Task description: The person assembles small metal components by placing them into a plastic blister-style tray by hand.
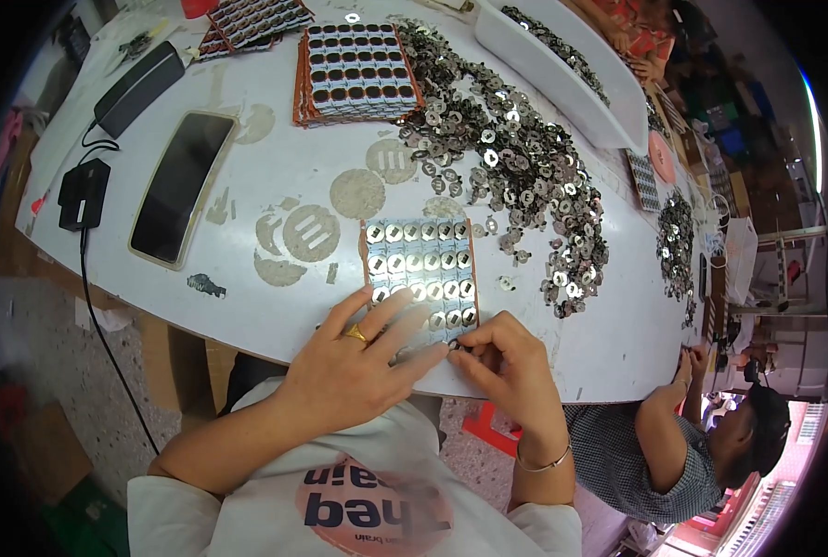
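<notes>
A rectangular panel (pixel 420 256) with an orange-brown edge lies on the table in front of me, carrying rows of small round silvery metal pieces. My left hand (pixel 356 364) rests across its near left part, fingers spread and slightly blurred, a ring on one finger. At the panel's near right corner my right hand (pixel 511 362) pinches a small round metal clip (pixel 454 344) between thumb and forefinger. My left fingers hide some of the near rows. Right of the panel spreads a large heap of loose metal clips (pixel 525 167), with a few strays close by.
Behind the panel stands a stack of similar panels (pixel 358 74). A white tub (pixel 562 65) of clips sits at the far right. Left are a phone (pixel 182 190), a black case (pixel 138 88) and a black adapter (pixel 84 193) with a cable. A co-worker (pixel 646 455) sits at right.
</notes>
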Available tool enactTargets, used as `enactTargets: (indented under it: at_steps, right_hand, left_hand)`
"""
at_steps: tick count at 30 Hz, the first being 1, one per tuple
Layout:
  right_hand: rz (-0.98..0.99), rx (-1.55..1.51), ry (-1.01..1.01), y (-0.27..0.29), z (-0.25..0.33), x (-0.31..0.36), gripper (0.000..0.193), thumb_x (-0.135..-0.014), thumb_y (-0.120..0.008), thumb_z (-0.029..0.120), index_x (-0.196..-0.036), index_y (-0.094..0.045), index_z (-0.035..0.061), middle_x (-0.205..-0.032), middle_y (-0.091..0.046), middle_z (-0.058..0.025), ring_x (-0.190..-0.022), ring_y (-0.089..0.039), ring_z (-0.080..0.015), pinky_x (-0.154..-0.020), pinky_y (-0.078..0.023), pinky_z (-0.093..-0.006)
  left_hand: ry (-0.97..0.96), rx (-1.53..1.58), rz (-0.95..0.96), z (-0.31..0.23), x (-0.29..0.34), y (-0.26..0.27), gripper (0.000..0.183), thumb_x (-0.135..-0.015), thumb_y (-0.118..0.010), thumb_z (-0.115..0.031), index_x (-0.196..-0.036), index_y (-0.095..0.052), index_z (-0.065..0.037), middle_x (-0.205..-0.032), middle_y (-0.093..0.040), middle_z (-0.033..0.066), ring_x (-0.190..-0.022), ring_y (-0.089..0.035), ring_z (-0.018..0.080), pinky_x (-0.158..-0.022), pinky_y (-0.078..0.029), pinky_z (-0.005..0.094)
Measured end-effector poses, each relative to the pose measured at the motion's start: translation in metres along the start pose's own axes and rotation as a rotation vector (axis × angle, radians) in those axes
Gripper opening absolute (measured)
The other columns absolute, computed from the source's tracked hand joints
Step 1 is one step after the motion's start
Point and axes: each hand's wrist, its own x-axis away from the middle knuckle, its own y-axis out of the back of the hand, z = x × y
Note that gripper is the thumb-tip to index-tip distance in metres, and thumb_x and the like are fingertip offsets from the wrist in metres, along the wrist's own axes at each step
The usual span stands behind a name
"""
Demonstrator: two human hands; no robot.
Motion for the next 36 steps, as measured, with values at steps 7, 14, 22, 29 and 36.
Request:
enactTargets:
  at_steps: [7, 14, 22, 29, 36]
  right_hand:
    - [-0.092, 0.235, 0.189, 0.01, 0.001, -0.005, 0.022, -0.09, -0.079, -0.002, -0.111, -0.073, 0.0023, -0.093, -0.066, -0.0083, -0.077, -0.064, -0.0178, -0.067, -0.053, -0.0296]
    - [-0.349, 0.803, 0.365, 0.007, -0.023, -0.028, 0.049, -0.081, -0.07, -0.004, -0.13, -0.067, 0.0003, -0.105, -0.069, -0.0122, -0.09, -0.063, -0.0326, -0.08, -0.057, -0.0398]
    - [-0.254, 0.928, 0.184, 0.012, -0.014, -0.04, 0.02, -0.081, -0.071, 0.003, -0.1, -0.065, 0.0018, -0.098, -0.067, -0.0138, -0.091, -0.065, -0.0336, -0.075, -0.057, -0.0428]
    - [-0.255, 0.876, 0.251, 0.021, -0.014, -0.033, 0.02, -0.081, -0.073, 0.003, -0.1, -0.066, 0.0036, -0.094, -0.067, -0.0132, -0.09, -0.065, -0.033, -0.077, -0.057, -0.0437]
    - [-0.175, 0.189, 0.046, 0.031, -0.015, -0.021, 0.013, -0.088, -0.071, -0.001, -0.101, -0.072, 0.0008, -0.089, -0.071, -0.0096, -0.076, -0.069, -0.0209, -0.07, -0.056, -0.0318]
  left_hand:
    - [-0.007, -0.003, -0.023, 0.001, 0.002, 0.0, 0.047, -0.079, -0.08, -0.025, -0.125, -0.076, -0.03, -0.141, -0.064, 0.0042, -0.139, -0.053, 0.0268, -0.118, -0.04, 0.0497]
    - [-0.007, 0.023, -0.031, 0.0, -0.001, -0.001, 0.045, -0.077, -0.081, -0.023, -0.121, -0.077, -0.03, -0.139, -0.064, 0.0032, -0.138, -0.054, 0.0255, -0.117, -0.041, 0.0495]
    - [0.011, 0.072, -0.015, 0.002, 0.001, 0.001, 0.049, -0.077, -0.081, -0.023, -0.126, -0.075, -0.029, -0.141, -0.063, 0.0042, -0.139, -0.053, 0.0261, -0.119, -0.039, 0.0499]
    - [-0.023, 0.031, -0.02, 0.002, 0.0, 0.0, 0.047, -0.081, -0.078, -0.023, -0.128, -0.073, -0.027, -0.14, -0.063, 0.0063, -0.14, -0.053, 0.0264, -0.118, -0.039, 0.0503]
    - [-0.008, 0.025, -0.006, 0.002, 0.0, 0.001, 0.047, -0.081, -0.079, -0.024, -0.127, -0.073, -0.027, -0.139, -0.063, 0.0066, -0.139, -0.053, 0.0265, -0.118, -0.039, 0.0508]
